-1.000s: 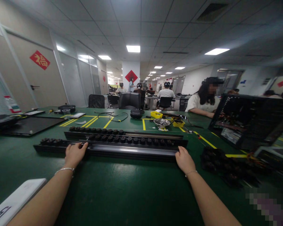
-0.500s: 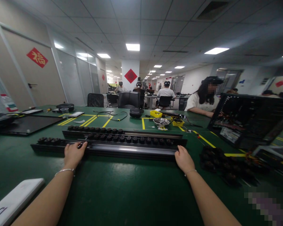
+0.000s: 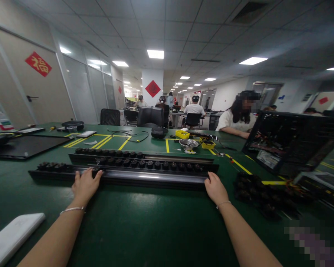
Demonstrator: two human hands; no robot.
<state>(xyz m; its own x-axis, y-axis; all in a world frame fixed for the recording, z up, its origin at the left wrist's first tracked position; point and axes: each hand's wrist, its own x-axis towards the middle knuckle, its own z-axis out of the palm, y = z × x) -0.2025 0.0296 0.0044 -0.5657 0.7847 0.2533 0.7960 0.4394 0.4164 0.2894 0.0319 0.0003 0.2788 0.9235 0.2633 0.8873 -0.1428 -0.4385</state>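
Observation:
Two long black metal channels lie side by side across the green table; the near channel and the far channel carry rows of small black round pieces. My left hand is at the near channel, left of its middle, thumb and fingers closed around one black round piece at the channel's opening. Its underside is hidden by the fingers. With fingers over the front edge, my right hand grips the near channel close to its right end. Between the hands runs a shiny bare stretch of the channel.
A heap of black round pieces lies on the right, beside an open computer case and a power supply. Behind the channels are a metal bowl and yellow bins. A white box lies front left. A co-worker sits across the table.
The view has shifted slightly, moving most things a little left. My left hand's fingers have spread a bit at the channel; my right hand keeps its place on the channel's end.

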